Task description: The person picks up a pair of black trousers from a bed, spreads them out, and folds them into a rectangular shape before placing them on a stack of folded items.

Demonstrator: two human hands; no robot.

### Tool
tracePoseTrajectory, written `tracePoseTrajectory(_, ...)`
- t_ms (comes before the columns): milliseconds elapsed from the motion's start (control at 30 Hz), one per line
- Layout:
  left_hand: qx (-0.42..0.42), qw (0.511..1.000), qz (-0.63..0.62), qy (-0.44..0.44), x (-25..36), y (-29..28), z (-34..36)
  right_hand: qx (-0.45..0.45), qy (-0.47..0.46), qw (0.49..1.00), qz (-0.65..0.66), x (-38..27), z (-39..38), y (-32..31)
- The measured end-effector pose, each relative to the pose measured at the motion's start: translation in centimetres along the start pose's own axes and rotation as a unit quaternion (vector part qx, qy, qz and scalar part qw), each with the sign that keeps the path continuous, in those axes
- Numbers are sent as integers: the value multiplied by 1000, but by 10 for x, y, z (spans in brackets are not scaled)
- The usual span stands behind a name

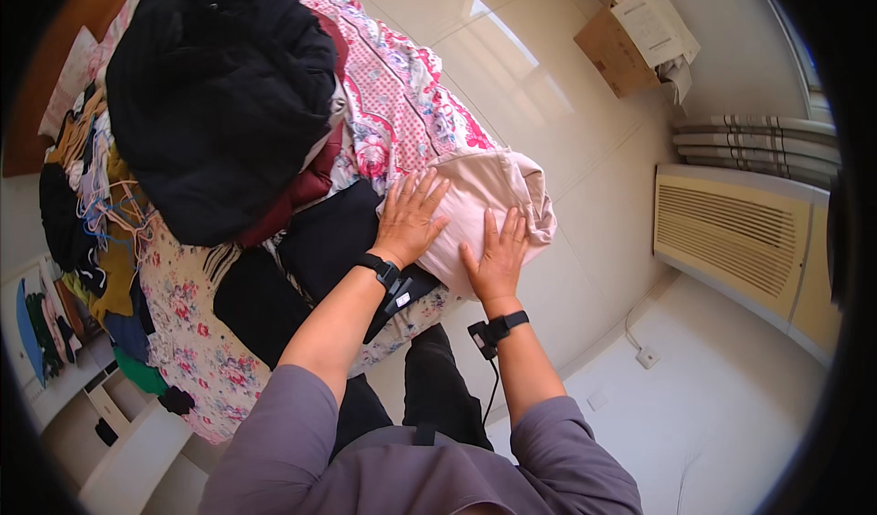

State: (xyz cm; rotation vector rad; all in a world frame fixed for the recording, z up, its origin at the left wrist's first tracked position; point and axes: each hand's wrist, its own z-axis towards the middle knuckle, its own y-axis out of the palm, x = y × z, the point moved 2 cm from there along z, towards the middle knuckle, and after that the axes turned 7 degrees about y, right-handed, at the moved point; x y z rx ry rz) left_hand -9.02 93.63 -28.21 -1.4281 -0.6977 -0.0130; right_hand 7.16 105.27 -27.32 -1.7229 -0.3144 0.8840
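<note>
A pale pink folded garment (470,191) lies at the bed's right corner, its far right edge bunched up. My left hand (410,215) rests flat on its left side, fingers spread. On its near right part lies my right hand (496,257), also flat with the fingers apart. Just left of the pink cloth, partly under my left forearm, is a folded dark garment (329,232). Beside that one lies a black folded garment (260,305) with a striped edge. Both wrists carry black straps.
A large heap of black clothing (219,104) covers the bed's far left, with dark red cloth (315,177) under it. Clothes and hangers (114,214) crowd the left edge. The floral bedspread (183,305) hangs down. On the floor stand a cardboard box (617,54) and a beige vented unit (731,236).
</note>
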Motion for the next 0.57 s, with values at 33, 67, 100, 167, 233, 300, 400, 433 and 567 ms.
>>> tracePoseTrajectory(33,8,1000,-23,1,1,-14,-7,-26,-2,999,-38,-11,2,-13)
tracePoseTrajectory(67,16,999,-40,-1,4,-35,-17,12,-10,999,-41,-25,4,-23)
tracePoseTrajectory(100,21,999,-23,-9,6,-47,-30,42,-42,997,-48,-38,10,-34)
tracePoseTrajectory(167,29,999,-30,-7,19,-73,-59,48,-82,994,-53,-60,27,-45)
tracePoseTrajectory(233,28,997,-66,-23,34,-95,-93,55,-96,993,-51,-65,47,-35)
tracePoseTrajectory(300,43,989,-131,-48,41,-110,-139,-27,-53,985,-161,-39,50,2)
tracePoseTrajectory(400,80,967,-184,-156,40,-141,-234,-90,-60,978,-177,-47,45,10)
tracePoseTrajectory(433,107,958,-188,-188,39,-146,-261,-104,-55,974,-192,-45,50,8)
tracePoseTrajectory(567,206,895,-216,-331,29,-153,-384,-137,-111,970,-169,-19,78,4)
